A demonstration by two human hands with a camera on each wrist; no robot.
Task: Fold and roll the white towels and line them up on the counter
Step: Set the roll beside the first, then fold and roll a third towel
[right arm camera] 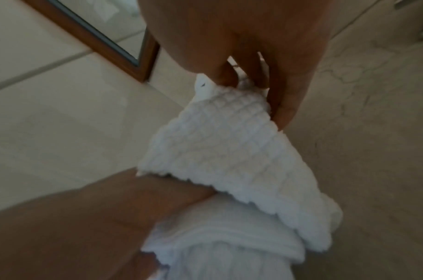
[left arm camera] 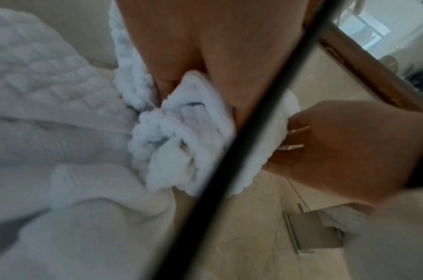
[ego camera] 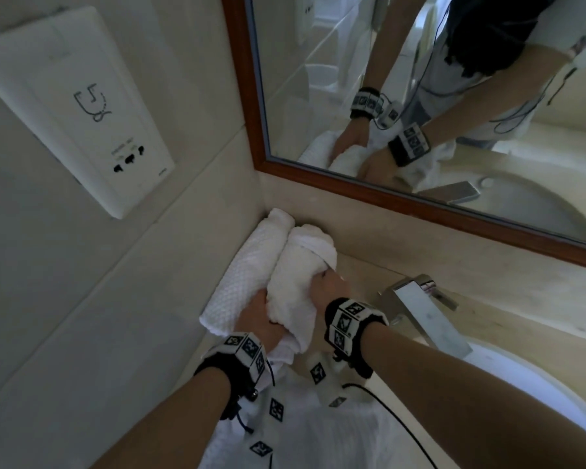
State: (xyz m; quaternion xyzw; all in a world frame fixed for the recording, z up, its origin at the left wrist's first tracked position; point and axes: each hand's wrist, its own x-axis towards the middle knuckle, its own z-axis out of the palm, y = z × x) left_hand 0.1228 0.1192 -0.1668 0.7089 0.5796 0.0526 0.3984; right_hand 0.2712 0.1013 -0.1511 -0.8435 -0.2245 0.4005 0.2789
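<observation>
Two rolled white towels lie in the counter's back left corner. The first roll [ego camera: 244, 269] rests along the wall. The second roll [ego camera: 298, 275] lies against its right side and looks loosely wound. My left hand [ego camera: 263, 314] grips that roll's near end [left arm camera: 181, 136] from the left. At the roll's right side, my right hand [ego camera: 325, 282] pinches a fold [right arm camera: 217, 142] of it between curled fingers [right arm camera: 281, 106]. Another white towel [ego camera: 318, 434] lies spread under my wrists.
A chrome faucet [ego camera: 423, 309] and the white sink basin [ego camera: 555, 401] sit just right of my right wrist. A wood-framed mirror [ego camera: 420, 96] runs along the back wall. A socket panel [ego camera: 71, 106] hangs on the left wall. A black cable [ego camera: 403, 428] trails over the spread towel.
</observation>
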